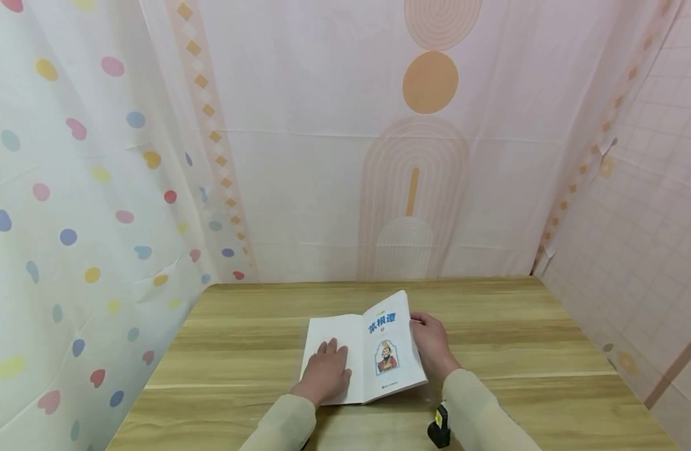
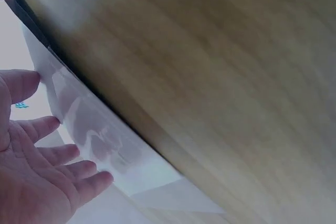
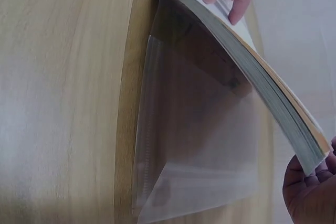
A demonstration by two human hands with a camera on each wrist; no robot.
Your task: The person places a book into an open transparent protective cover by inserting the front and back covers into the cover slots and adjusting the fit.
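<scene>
A thin white book (image 1: 387, 351) lies open on the wooden table (image 1: 238, 338), showing a title page with blue characters and a small drawn figure. My left hand (image 1: 324, 373) presses flat, fingers straight, on the blank left side. The left wrist view shows this hand (image 2: 37, 171) with its palm over the glossy cover edge (image 2: 105, 135). My right hand (image 1: 432, 344) grips the right edge of the page block. In the right wrist view that hand (image 3: 310, 192) holds the block of pages (image 3: 262, 72) lifted off a clear plastic jacket flap (image 3: 199, 145) lying on the wood.
Patterned curtains close the table in: dotted fabric on the left (image 1: 69, 219), pale pink with orange shapes at the back (image 1: 430, 81), a grid pattern on the right (image 1: 649, 238). A small black device (image 1: 438, 429) sits at my right wrist.
</scene>
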